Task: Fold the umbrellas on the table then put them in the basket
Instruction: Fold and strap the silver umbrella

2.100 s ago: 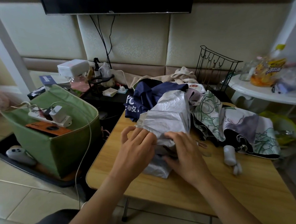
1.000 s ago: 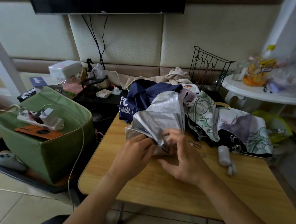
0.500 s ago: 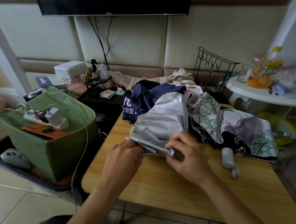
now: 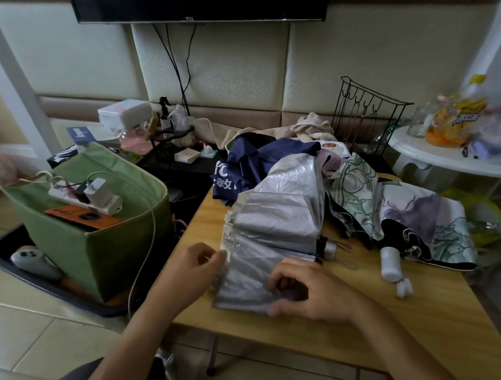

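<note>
A silver umbrella (image 4: pixel 278 226) lies spread in flat pleats on the wooden table (image 4: pixel 400 321). My left hand (image 4: pixel 189 271) pinches its left edge between thumb and fingers. My right hand (image 4: pixel 306 289) presses down and pinches the near corner of the silver fabric. Behind it lies a navy umbrella (image 4: pixel 256 162) with white lettering. To the right lies a floral green-and-purple umbrella (image 4: pixel 416 210) with a white handle (image 4: pixel 390 259). The green fabric basket (image 4: pixel 99 248) stands on the floor left of the table.
The basket holds a power strip with a charger (image 4: pixel 95 194) and an orange item. A white cable hangs over its side. A black wire rack (image 4: pixel 368 113) stands behind the table, a white side table (image 4: pixel 454 157) with bottles at right, and a TV (image 4: pixel 200 3) on the wall.
The silver umbrella went from a bunched heap between my hands to pleats pulled flat toward me. My left hand moved to its left edge, my right hand to the near corner.
</note>
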A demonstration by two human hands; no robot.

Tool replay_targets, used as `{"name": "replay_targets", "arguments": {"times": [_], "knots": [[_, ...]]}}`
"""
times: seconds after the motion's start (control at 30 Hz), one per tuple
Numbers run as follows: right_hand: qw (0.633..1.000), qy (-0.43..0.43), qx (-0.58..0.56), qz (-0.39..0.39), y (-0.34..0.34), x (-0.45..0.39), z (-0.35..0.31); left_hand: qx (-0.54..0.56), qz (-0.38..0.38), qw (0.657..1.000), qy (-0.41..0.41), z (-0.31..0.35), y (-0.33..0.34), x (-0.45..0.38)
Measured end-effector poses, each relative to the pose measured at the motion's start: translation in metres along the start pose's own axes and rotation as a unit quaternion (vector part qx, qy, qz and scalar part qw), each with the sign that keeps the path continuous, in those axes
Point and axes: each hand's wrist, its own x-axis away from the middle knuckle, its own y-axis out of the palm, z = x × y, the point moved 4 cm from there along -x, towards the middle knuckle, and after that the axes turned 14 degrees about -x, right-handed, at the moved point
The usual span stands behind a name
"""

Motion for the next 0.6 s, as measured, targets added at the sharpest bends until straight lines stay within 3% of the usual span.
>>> {"name": "replay_targets", "arguments": {"times": [0.13, 0.27, 0.47, 0.6], "knots": [[0.991, -0.056, -0.035, 0.116, -0.006, 0.001, -0.011, -0.078, -0.026, 0.996, 0.04, 0.001, 0.008, 0.003], [0.969, -0.071, 0.032, 0.233, -0.014, -0.003, -0.012, -0.066, 0.0, 0.998, -0.019, -0.005, 0.008, -0.013], [0.957, -0.034, 0.082, 0.275, -0.013, -0.009, 0.003, -0.048, -0.02, 0.998, -0.042, 0.004, 0.008, -0.037], [0.948, -0.018, 0.099, 0.303, -0.016, -0.013, 0.007, -0.051, 0.008, 0.998, -0.047, 0.01, 0.01, -0.054]]}}
